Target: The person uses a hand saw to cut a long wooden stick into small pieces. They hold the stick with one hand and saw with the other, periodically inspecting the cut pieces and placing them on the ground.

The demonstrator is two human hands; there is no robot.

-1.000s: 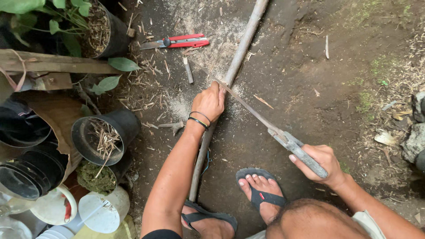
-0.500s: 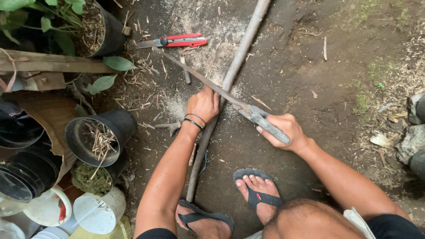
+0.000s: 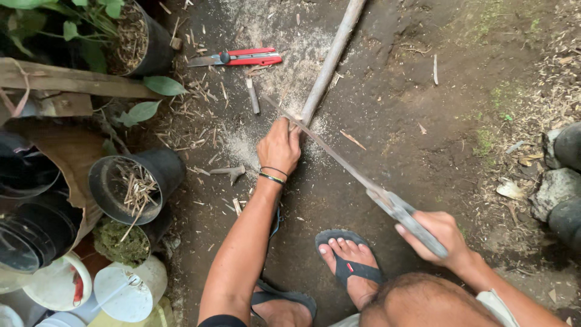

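A long pale wooden stick [image 3: 331,60] lies on the dirt, running from the top middle down under my left foot. My left hand [image 3: 279,145] grips the stick and holds it down; two thin bands circle the wrist. My right hand [image 3: 437,236] is closed on the grey handle of a hand saw [image 3: 339,158]. The thin blade crosses the stick just above my left hand. Pale sawdust [image 3: 242,148] is spread around the cut. My feet wear dark flip-flops [image 3: 349,266].
Red-handled pruning shears [image 3: 242,58] lie at the top left, with a short cut piece of stick [image 3: 252,95] below them. Black plant pots [image 3: 134,184], a plank [image 3: 72,80] and white containers [image 3: 121,289] crowd the left side. Rocks [image 3: 554,188] sit at the right edge.
My right hand has pulled the saw back toward me, down and right, after pushing it forward half a second ago. My left hand has kept its hold on the stick.
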